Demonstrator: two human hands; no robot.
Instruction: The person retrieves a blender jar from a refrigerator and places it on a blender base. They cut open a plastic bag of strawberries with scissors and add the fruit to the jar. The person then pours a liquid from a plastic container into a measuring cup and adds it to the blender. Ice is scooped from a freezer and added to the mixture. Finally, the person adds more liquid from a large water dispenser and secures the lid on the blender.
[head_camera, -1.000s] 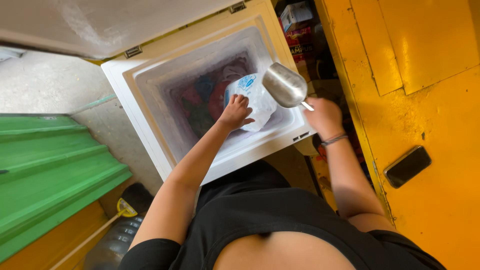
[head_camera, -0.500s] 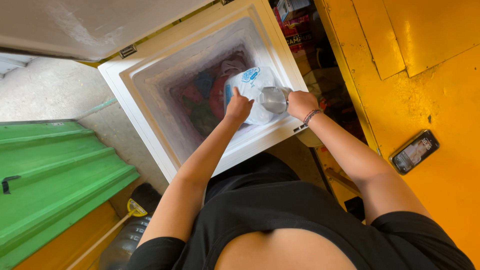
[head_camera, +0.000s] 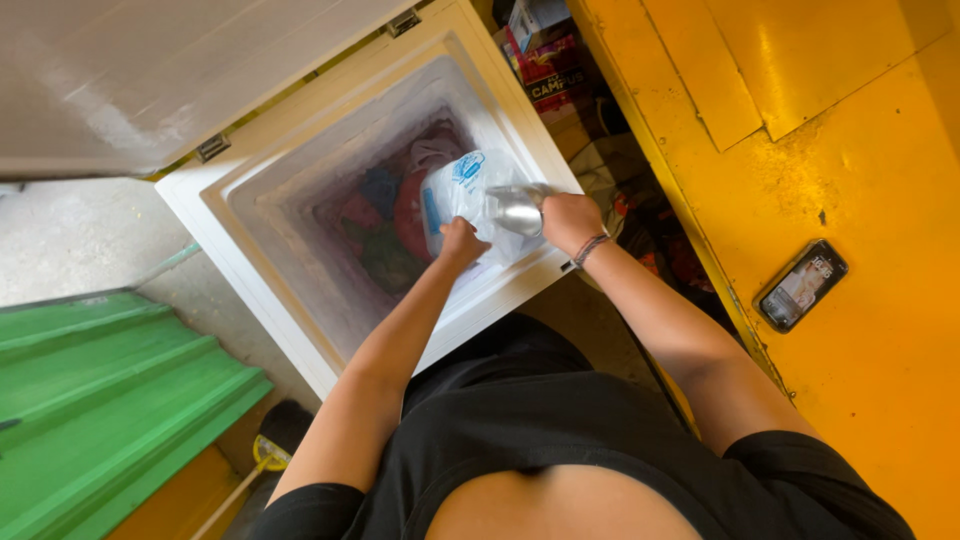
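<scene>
Your right hand is closed around the handle of a metal scoop, whose bowl sits in the mouth of a clear plastic bag with blue printing. Your left hand pinches the bag's near edge, holding it over the open white chest freezer. Inside the freezer, beyond the bag, lie red, blue and green packages. Right of the freezer stands a red carton; farther right, a phone lies on the yellow surface.
</scene>
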